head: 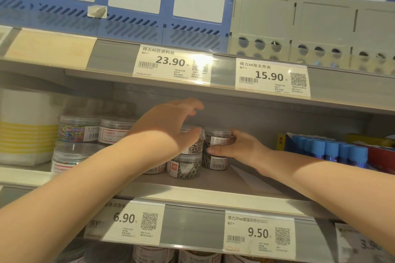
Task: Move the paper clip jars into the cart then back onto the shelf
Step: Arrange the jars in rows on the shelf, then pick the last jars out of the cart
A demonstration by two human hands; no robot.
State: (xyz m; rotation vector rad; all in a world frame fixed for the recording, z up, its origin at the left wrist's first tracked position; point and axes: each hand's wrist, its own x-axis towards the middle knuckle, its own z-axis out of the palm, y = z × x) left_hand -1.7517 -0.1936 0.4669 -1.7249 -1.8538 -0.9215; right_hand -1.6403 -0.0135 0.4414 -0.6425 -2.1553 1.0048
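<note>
Gripping the top right jar (217, 140) of two silver-clip stacks mid-shelf (245, 179) with the right hand (243, 149), fingers (218, 149) curled round its side, probably to lift it off or seat it squarely. Bracing the left stack (186, 166) with the left hand (168, 128), fingers (192, 107) loose and spread, seemingly against toppling. Beyond: coloured-clip jars (77, 132) leftward, glue sticks (333, 151) rightward.

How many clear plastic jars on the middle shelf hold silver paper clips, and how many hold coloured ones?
Clear plastic jars of silver paper clips: 4
Clear plastic jars of coloured paper clips: 2
Clear plastic jars with contents too hidden to tell: 2
Total: 8
</note>
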